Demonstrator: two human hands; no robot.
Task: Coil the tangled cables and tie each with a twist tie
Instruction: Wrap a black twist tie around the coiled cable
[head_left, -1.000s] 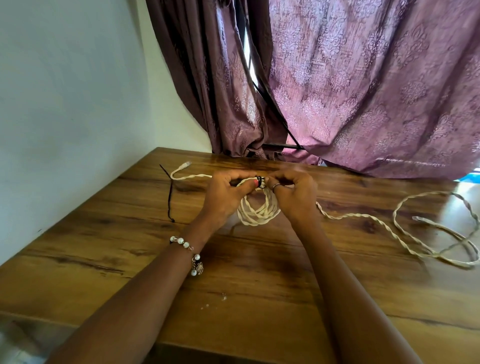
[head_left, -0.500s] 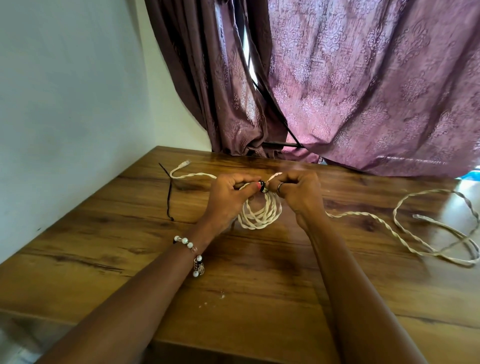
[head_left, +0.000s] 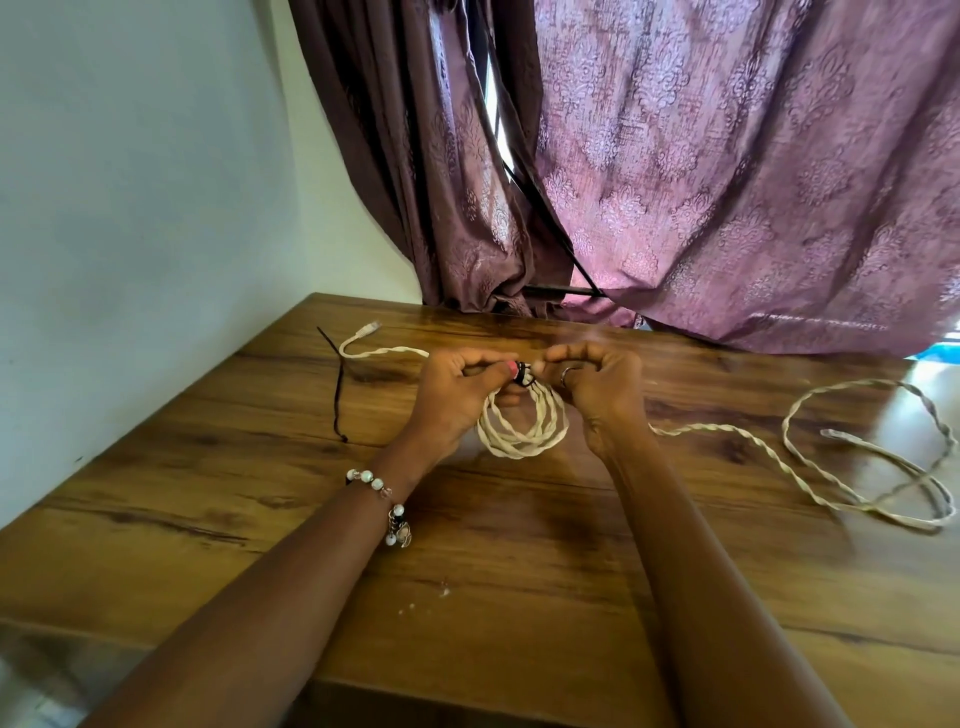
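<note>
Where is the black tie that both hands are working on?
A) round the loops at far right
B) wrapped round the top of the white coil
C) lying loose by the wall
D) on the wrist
B: the black tie sits at the top of the coil, pinched between the left hand and right hand.

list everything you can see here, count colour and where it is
coiled cable: 1, cream, twisted, table centre, held between both hands
twist tie: 1, black, wrapped round the coil's top
loose cable: cream, looped on the table's right side, running toward the coil
cable plug end: 1, pale, far left of the table
spare twist tie: 1, black, lying left of the hands
table: 1, brown wood grain
curtain: purple patterned, behind the table
wall: white, left
bracelet: 1, beaded, left wrist
ring: 1, on a right finger
left hand: pinches the tie
right hand: pinches the tie
</note>
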